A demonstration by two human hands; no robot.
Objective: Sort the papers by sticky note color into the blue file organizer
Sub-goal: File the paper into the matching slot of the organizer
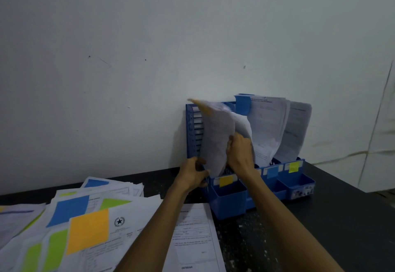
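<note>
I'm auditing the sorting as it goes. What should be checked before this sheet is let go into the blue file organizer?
1. Colour match: the held paper carries an orange sticky note, same colour as the orange label below it: ok.
2. Organizer steadied: left hand grips the blue file organizer at its front left corner: ok.
3. Hold: right hand grips the held paper: ok.
4. Paper straight: it bows sideways: not ok.
5. Bottom edge seated: hidden behind the hands: cannot tell.
</note>
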